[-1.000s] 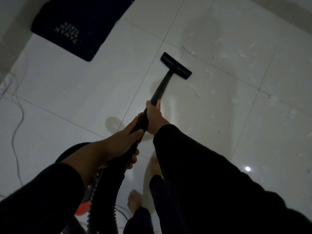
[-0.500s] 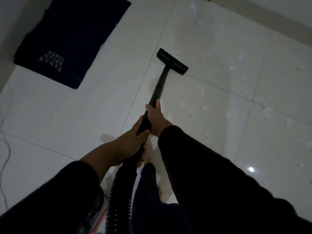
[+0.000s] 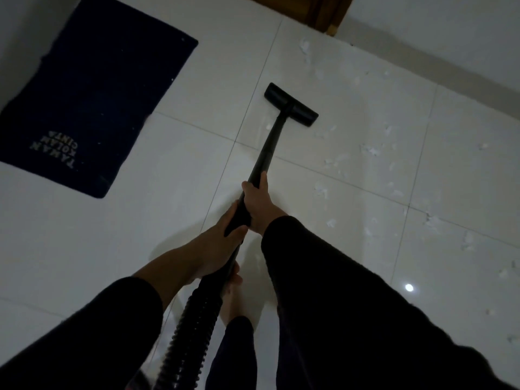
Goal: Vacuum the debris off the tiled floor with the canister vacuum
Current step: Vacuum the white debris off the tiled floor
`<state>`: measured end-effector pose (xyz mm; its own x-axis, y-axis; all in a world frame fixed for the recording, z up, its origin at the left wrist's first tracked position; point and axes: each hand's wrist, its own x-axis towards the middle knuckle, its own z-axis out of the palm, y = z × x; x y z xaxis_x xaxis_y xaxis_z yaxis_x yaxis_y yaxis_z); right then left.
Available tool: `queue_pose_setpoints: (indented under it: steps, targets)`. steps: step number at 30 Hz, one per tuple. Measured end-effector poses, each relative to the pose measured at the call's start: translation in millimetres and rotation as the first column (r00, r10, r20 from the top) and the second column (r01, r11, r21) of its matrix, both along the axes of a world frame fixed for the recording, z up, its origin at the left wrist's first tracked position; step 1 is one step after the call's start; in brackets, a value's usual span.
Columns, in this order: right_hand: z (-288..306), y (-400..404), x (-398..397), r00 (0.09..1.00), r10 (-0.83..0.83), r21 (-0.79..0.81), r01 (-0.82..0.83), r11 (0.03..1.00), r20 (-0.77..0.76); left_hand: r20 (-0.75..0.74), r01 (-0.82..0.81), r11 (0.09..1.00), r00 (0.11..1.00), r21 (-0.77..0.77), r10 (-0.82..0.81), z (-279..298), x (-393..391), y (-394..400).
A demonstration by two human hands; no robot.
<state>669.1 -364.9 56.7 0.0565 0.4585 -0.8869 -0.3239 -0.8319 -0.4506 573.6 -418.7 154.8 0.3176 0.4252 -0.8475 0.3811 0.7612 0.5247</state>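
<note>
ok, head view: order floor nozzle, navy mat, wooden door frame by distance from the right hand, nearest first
1. floor nozzle: just ahead of the right hand, at the wand's end.
2. navy mat: far to the left.
3. wooden door frame: beyond the nozzle, at the top edge.

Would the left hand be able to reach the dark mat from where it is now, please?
Probably not as things stand. The left hand grips the vacuum tube near the hose, and the mat lies well off to the left across bare floor. Nothing blocks it; it would have to let go.

Black vac wand [image 3: 267, 147] slants to flat floor head [image 3: 291, 105] on white tiles, paper bits [image 3: 337, 160] right.
</note>
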Motion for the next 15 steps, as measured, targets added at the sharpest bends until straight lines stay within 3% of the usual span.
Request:
queue_pose_setpoints:
  steps: [15]
  targets:
    - [-21, 187, 90, 0.990, 0.118, 0.028, -0.121, 0.992, 0.079, 0.012, -0.201, 0.978, 0.980, 0.050, 0.200, -26, 93, 166]
